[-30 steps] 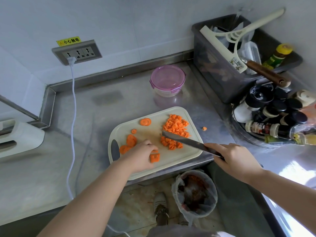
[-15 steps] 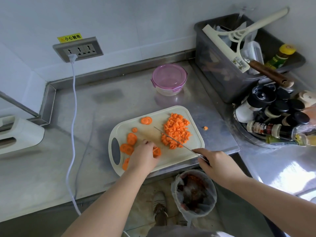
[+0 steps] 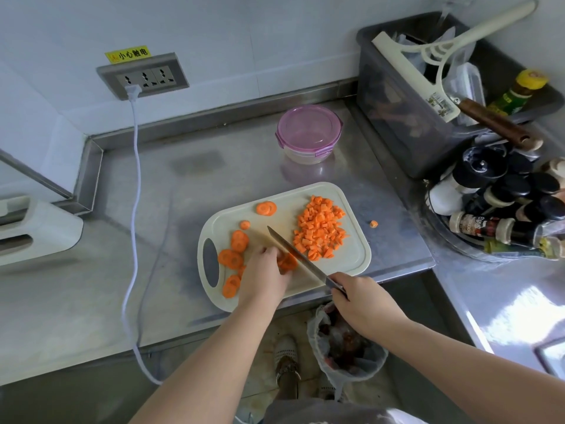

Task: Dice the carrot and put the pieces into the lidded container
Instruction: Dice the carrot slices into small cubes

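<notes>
A cream cutting board (image 3: 351,258) lies on the steel counter. A pile of diced carrot (image 3: 319,231) covers its right part. Round carrot slices (image 3: 233,254) lie on its left part, and one more slice (image 3: 266,208) sits near the far edge. My left hand (image 3: 264,278) holds a small stack of slices (image 3: 287,262) down on the board with curled fingers. My right hand (image 3: 362,301) grips the handle of a knife (image 3: 293,250), whose blade lies right beside that stack. The round container with the pink lid (image 3: 308,133) stands closed behind the board.
One carrot piece (image 3: 373,224) lies on the counter right of the board. A grey bin (image 3: 406,117) with utensils and a tray of spice bottles (image 3: 501,206) stand at the right. A white cable (image 3: 134,209) hangs from the wall socket. A lined waste bin (image 3: 345,344) stands below the counter edge.
The knife came away from the diced pile and its blade now sits against the stack under my left hand. My left hand has shifted slightly along the board's near part.
</notes>
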Action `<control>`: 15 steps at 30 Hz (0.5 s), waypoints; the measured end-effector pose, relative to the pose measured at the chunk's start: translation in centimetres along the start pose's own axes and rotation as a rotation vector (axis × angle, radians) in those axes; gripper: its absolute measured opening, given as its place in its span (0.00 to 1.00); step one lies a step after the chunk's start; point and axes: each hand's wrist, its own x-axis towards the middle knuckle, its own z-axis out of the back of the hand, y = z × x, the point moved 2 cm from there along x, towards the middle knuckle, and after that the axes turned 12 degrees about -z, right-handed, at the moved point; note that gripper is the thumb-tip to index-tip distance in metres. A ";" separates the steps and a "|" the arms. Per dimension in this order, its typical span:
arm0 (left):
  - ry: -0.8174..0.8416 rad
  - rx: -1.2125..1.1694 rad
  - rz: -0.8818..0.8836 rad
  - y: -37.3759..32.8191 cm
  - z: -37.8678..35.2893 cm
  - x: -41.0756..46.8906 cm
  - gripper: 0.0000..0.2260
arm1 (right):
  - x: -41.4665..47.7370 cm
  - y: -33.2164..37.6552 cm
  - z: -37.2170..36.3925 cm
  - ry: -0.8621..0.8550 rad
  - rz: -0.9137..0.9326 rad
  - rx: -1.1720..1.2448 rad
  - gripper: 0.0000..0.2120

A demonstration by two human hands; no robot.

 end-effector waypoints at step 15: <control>-0.029 -0.079 -0.011 0.2 -0.7 -0.1 0.11 | -0.2 0.3 0.0 0.035 -0.065 0.025 0.13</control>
